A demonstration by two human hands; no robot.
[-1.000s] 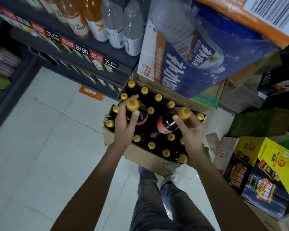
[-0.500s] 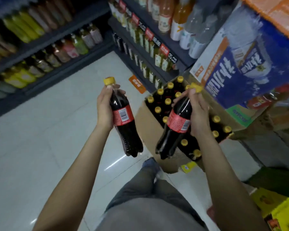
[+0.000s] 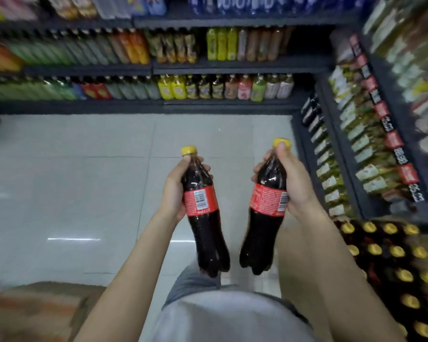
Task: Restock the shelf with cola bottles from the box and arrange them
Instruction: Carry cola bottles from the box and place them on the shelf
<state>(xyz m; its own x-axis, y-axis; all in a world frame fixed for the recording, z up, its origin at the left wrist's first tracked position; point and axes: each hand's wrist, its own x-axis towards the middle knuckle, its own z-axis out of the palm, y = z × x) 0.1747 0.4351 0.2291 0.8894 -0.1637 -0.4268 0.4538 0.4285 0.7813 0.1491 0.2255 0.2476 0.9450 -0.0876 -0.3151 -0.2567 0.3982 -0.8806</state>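
My left hand grips a cola bottle round its upper body; it has a yellow cap and a red label. My right hand grips a second cola bottle at the neck and shoulder, thumb by the yellow cap. Both bottles hang in the air over the floor in front of me, bases toward my body. The box of cola bottles, rows of yellow caps showing, lies at the lower right. A few dark bottles stand on the low shelf at the corner.
Dark shelves with mixed drinks run across the far side; another shelving unit with price tags runs down the right. Pale tiled floor lies between. A blurred cardboard box sits at the lower left.
Both hands lifted a cola bottle out of the box. I have turned left, so the box has slid to the lower right and the far shelves have come into view.
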